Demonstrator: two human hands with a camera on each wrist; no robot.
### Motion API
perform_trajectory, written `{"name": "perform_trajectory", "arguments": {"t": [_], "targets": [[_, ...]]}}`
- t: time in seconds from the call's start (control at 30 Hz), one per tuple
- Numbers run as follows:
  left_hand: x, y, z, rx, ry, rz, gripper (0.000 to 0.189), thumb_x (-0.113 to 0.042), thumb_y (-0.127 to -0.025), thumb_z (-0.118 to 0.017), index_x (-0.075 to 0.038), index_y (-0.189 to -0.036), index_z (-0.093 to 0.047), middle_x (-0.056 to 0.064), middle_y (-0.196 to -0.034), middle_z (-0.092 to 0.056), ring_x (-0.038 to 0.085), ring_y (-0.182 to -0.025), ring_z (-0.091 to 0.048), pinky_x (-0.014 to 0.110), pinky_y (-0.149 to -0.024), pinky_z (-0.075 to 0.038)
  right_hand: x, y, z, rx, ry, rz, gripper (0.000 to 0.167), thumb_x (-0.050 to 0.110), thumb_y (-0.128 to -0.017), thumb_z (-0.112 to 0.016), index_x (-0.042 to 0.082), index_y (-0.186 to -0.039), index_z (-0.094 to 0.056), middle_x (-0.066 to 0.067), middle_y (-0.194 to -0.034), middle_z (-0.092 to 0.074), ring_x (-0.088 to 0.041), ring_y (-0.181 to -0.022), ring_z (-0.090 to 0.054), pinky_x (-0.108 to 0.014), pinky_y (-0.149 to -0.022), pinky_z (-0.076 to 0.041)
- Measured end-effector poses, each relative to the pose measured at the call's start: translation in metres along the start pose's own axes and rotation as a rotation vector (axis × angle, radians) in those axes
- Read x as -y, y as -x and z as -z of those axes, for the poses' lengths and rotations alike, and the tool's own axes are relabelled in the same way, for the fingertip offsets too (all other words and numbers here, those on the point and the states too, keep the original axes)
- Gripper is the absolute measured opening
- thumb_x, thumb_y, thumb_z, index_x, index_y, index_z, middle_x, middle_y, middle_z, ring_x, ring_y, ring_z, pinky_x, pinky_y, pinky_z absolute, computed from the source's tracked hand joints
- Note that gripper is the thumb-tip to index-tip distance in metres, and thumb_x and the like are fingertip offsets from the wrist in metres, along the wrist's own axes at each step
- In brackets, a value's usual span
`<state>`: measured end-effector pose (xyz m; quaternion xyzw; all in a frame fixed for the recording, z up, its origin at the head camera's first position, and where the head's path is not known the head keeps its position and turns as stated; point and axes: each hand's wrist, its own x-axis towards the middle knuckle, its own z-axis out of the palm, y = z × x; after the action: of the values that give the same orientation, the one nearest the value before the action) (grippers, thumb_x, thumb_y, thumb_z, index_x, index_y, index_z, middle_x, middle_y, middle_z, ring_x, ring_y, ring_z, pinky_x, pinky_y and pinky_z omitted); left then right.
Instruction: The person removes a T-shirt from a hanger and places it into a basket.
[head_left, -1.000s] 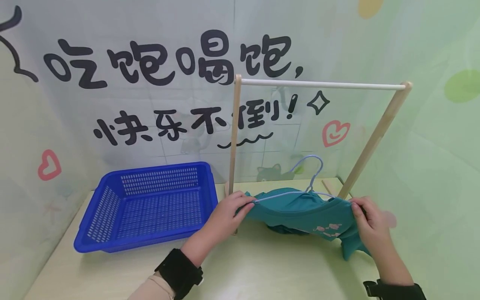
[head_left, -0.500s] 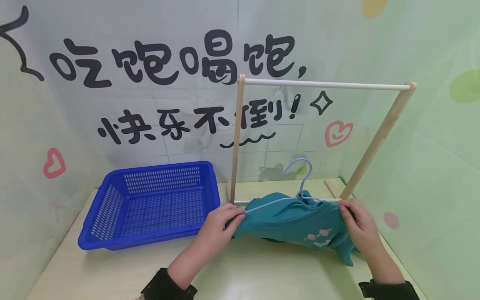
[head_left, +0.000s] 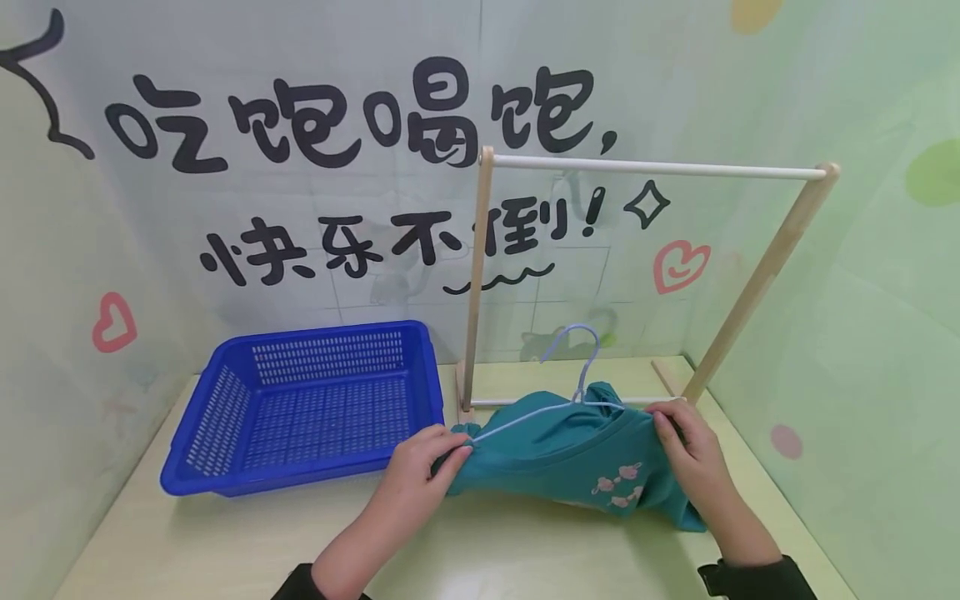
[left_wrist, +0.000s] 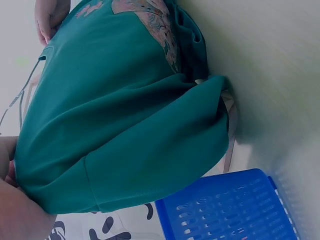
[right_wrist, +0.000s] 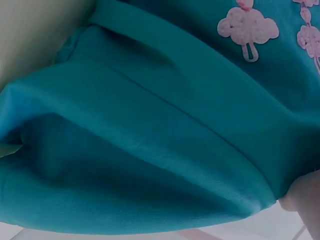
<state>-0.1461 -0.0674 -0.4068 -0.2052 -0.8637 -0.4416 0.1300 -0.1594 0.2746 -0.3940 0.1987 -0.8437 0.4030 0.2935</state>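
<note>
A teal garment (head_left: pixel 570 458) with a pink flower print hangs on a pale blue wire hanger (head_left: pixel 567 360), just above the table. My left hand (head_left: pixel 422 461) pinches the garment's left shoulder and the hanger's left end. At the other shoulder, my right hand (head_left: pixel 686 446) grips the fabric. The left wrist view shows the teal garment (left_wrist: pixel 120 120) from below, bunched, with the other hand (left_wrist: pixel 49 17) at its far end. Teal cloth (right_wrist: pixel 160 130) and its pink print fill the right wrist view.
A wooden rack with a white crossbar (head_left: pixel 652 169) stands behind the garment, its posts at left and right. A blue perforated basket (head_left: pixel 307 408) sits at the left on the pale table (head_left: pixel 225 542). Printed walls close in the back and both sides.
Both hands have carried the garment and hanger to the left and a little lower, nearer the front of the table. Each hand keeps its hold on a shoulder.
</note>
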Motion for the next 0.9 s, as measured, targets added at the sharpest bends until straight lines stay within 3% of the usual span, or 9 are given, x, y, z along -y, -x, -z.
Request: {"name": "perform_trajectory", "arguments": {"t": [0.13,0.33,0.47,0.7,0.9], "targets": [[0.003,0.007,0.001,-0.006,0.008,0.017,0.012,-0.016,-0.090,-0.064,-0.014,-0.097,-0.073,-0.015,-0.080,-0.058,0.000,-0.064,-0.047,0.017,-0.055,-0.044,0.011,-0.001,-0.006,0.053,0.028,-0.031,0.020,-0.012,-0.089,-0.052,-0.002,-0.103,-0.063,-0.012,-0.098,-0.063,0.002,-0.096,-0.051,-0.004,-0.087,-0.034],[0.006,0.015,0.001,0.023,-0.009,0.014,0.011,-0.016,-0.090,-0.065,-0.015,-0.097,-0.073,-0.015,-0.080,-0.057,-0.001,-0.064,-0.046,0.016,-0.054,-0.044,0.005,0.003,-0.013,0.218,0.006,-0.072,0.035,0.005,-0.092,-0.059,0.015,-0.125,-0.057,-0.002,-0.122,-0.061,0.001,-0.115,-0.049,-0.004,-0.098,-0.030],[0.007,0.019,-0.001,0.035,-0.028,0.010,0.012,-0.016,-0.089,-0.066,-0.014,-0.097,-0.073,-0.016,-0.080,-0.058,-0.001,-0.064,-0.046,0.016,-0.054,-0.044,0.020,0.001,-0.020,0.319,-0.058,-0.083,0.039,0.009,-0.093,-0.059,0.016,-0.130,-0.053,0.001,-0.125,-0.061,-0.001,-0.121,-0.048,-0.008,-0.100,-0.034],[0.006,0.022,-0.004,0.053,-0.030,-0.015,0.013,-0.019,-0.090,-0.065,-0.014,-0.098,-0.073,-0.013,-0.083,-0.060,-0.002,-0.066,-0.047,0.016,-0.055,-0.045,0.035,-0.004,-0.030,0.405,-0.106,-0.098,0.025,0.013,-0.096,-0.054,0.018,-0.121,-0.058,0.007,-0.113,-0.063,-0.007,-0.105,-0.057,-0.027,-0.086,-0.051],[0.006,0.024,-0.006,0.061,-0.009,-0.009,0.014,-0.019,-0.089,-0.066,-0.015,-0.099,-0.073,-0.014,-0.085,-0.061,-0.002,-0.068,-0.049,0.016,-0.057,-0.046,0.041,-0.006,-0.032,0.407,-0.190,-0.101,0.016,0.008,-0.096,-0.054,0.016,-0.106,-0.063,0.003,-0.094,-0.065,-0.009,-0.084,-0.060,-0.024,-0.073,-0.053]]}}
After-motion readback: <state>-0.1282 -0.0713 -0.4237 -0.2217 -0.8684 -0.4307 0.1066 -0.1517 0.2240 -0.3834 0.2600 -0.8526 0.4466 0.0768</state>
